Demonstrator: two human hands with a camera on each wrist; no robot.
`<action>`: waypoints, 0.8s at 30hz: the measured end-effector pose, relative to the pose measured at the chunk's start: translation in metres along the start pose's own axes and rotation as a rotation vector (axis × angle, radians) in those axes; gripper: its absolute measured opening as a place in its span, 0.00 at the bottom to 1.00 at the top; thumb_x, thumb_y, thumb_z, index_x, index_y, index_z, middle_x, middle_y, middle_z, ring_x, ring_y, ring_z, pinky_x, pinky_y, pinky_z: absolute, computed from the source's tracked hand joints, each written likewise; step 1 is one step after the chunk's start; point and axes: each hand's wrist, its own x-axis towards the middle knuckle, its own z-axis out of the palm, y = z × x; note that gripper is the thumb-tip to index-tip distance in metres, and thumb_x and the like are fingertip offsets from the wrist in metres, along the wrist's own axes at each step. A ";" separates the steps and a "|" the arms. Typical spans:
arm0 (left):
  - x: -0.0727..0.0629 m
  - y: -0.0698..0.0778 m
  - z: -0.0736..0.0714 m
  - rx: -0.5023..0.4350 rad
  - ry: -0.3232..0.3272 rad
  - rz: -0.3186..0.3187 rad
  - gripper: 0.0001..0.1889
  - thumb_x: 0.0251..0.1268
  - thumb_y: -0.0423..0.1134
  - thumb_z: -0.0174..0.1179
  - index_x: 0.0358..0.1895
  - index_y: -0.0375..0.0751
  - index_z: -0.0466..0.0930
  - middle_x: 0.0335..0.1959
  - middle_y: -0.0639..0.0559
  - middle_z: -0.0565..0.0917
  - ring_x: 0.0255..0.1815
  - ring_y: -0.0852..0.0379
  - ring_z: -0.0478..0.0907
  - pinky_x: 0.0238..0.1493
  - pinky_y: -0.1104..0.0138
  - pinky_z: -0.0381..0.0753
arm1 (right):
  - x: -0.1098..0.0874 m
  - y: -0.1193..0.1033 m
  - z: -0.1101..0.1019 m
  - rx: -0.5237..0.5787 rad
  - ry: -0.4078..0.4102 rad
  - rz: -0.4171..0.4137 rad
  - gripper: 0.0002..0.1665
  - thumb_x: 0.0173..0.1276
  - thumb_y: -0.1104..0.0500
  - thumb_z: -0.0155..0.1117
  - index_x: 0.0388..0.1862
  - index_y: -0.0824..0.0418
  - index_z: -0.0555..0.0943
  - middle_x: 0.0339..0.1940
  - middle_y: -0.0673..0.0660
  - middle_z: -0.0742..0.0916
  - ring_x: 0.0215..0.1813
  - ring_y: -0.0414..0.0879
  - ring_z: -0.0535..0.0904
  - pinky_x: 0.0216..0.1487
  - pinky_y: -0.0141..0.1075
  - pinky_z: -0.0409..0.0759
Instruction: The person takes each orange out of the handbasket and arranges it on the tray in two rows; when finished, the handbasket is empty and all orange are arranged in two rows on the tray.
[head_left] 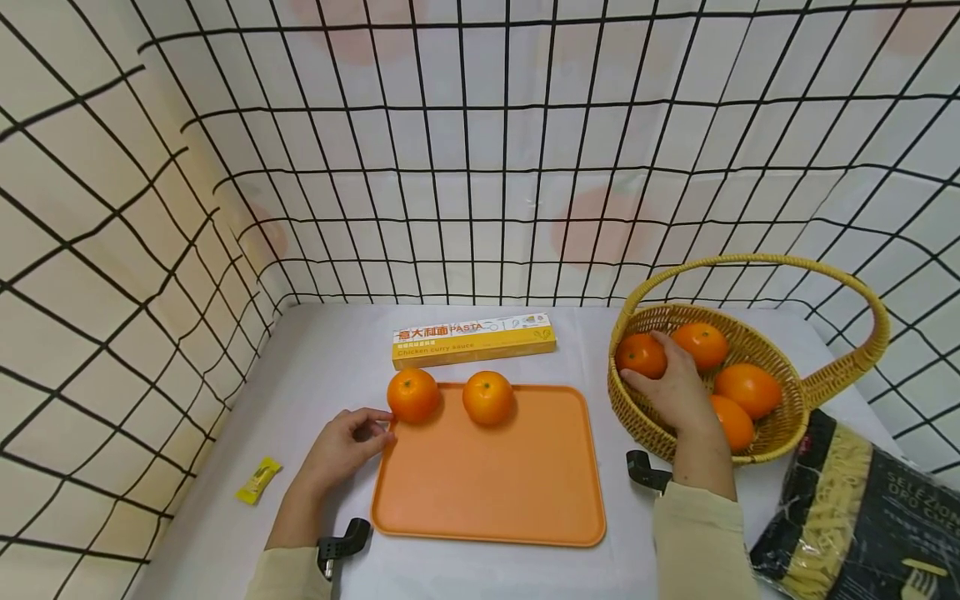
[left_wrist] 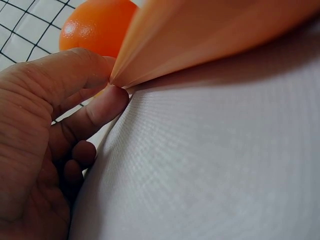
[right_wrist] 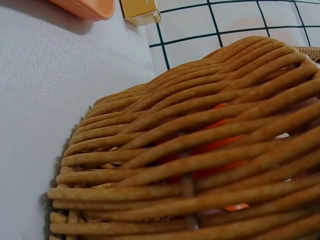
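Your L grip (head_left: 337, 450) is pinching the orange-coloured tray (head_left: 491, 483) at its L edge, thumb & index closed up w/ just the rim btwn them, other fingers curled below. Your R grip (head_left: 675, 387) is down in the wicker basket (head_left: 633, 429), thumb & fingers spread approx. to fruit width around the far-L orange (head_left: 640, 357); that orange is still inside the basket, next to its L wall. R wrist cam shows mostly wicker, so your R fingertips can't be seen there.

Three more oranges (head_left: 748, 390) sit in the basket, R of your hand. On the tray you've got 2: the corner orange (head_left: 413, 396) at far L, just past your L fingers, & the middle orange (head_left: 487, 398) nr the far edge. Pasta box (head_left: 475, 340) lies behind them on the table (head_left: 330, 350). Black pasta bag (head_left: 862, 508) is nr R, beside the basket; small yellow packet (head_left: 259, 481) is L of your L hand.
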 end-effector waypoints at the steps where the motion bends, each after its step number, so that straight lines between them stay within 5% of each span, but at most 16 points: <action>1: 0.000 0.000 0.000 -0.001 0.000 0.003 0.16 0.61 0.46 0.72 0.52 0.50 0.86 0.39 0.51 0.79 0.44 0.54 0.72 0.46 0.65 0.74 | 0.000 0.000 0.000 -0.002 0.004 -0.002 0.56 0.71 0.40 0.65 0.85 0.56 0.45 0.81 0.77 0.53 0.73 0.78 0.60 0.68 0.73 0.61; 24: -0.001 0.000 0.000 -0.001 -0.002 -0.003 0.16 0.62 0.45 0.72 0.52 0.50 0.86 0.39 0.51 0.79 0.44 0.54 0.72 0.47 0.65 0.74 | -0.001 -0.003 0.000 -0.028 0.074 0.032 0.45 0.74 0.52 0.62 0.83 0.56 0.53 0.76 0.80 0.61 0.71 0.77 0.64 0.69 0.72 0.62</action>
